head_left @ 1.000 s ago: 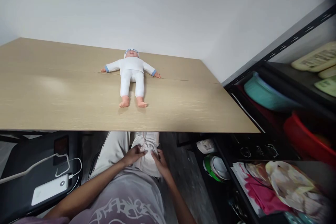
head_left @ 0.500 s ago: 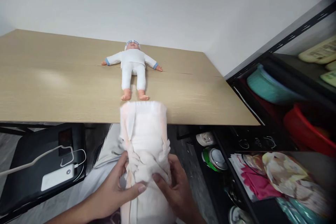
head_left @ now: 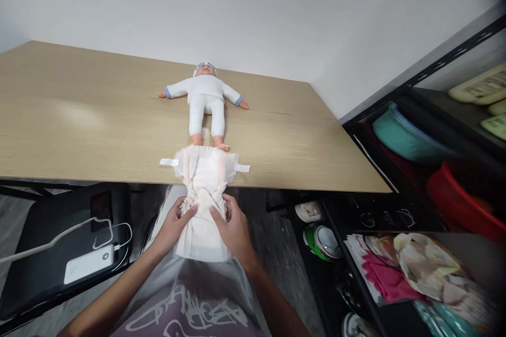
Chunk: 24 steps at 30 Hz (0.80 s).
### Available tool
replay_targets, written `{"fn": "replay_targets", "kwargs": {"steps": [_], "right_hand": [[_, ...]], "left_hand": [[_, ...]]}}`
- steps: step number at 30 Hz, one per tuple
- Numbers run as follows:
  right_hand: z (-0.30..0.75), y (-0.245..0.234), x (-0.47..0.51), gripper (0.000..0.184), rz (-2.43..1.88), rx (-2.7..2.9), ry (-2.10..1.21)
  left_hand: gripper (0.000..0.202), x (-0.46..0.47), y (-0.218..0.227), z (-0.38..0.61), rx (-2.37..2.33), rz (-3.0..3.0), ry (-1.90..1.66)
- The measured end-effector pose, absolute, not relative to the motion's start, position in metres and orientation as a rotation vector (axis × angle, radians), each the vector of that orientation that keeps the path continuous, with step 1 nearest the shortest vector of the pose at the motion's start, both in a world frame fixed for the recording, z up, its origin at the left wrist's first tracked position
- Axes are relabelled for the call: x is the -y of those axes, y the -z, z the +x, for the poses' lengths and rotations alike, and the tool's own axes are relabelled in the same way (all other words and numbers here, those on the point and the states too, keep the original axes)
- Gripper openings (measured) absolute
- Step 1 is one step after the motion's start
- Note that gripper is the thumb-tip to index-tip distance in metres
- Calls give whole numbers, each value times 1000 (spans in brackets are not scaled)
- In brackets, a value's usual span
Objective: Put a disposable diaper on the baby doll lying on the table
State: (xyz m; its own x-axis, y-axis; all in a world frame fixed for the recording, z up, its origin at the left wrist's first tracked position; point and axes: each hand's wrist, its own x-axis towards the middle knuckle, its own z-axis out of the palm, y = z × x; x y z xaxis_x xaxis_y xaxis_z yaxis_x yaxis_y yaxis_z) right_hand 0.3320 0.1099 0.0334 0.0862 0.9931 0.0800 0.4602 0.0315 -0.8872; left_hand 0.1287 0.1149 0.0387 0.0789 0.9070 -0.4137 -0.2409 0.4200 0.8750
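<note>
The left hand and right hand grip the diaper by both sides of its narrow middle, thumbs on top; its near edge is in front of the shirt; its far part, a white tab out at each side, reaches over the near edge of the table, whose surface stretches wide left and right; beyond, a doll lies face up, feet at the diaper's far edge, contact unclear.

Soft indoor light; wood-grain tabletop bright, floor dim
Pale tabletop glare at left; faint shadow by doll; red basin blurred at right
</note>
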Motion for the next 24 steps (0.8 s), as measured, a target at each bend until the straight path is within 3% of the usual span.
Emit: {"fn": "replay_targets", "kwargs": {"steps": [5, 10, 14, 20, 24], "right_hand": [[338, -56, -115, 55, -1493, 1637, -333], [311, -89, -175, 55, -1312, 2071, -366], [295, -75, -227, 67, -1380, 2285, -368], [298, -50, -241, 70, -1406, 2327, -330], [297, -47, -239, 71, -1413, 2325, -306]], "left_hand": [[88, -113, -34, 129, -1232, 768, -955], [79, -112, -41, 131, -1227, 875, -897], [73, -111, -51, 115, -1226, 1099, -793], [45, -142, -111, 47, -1277, 1688, -504], [40, -209, -151, 33, -1401, 2058, -622]]}}
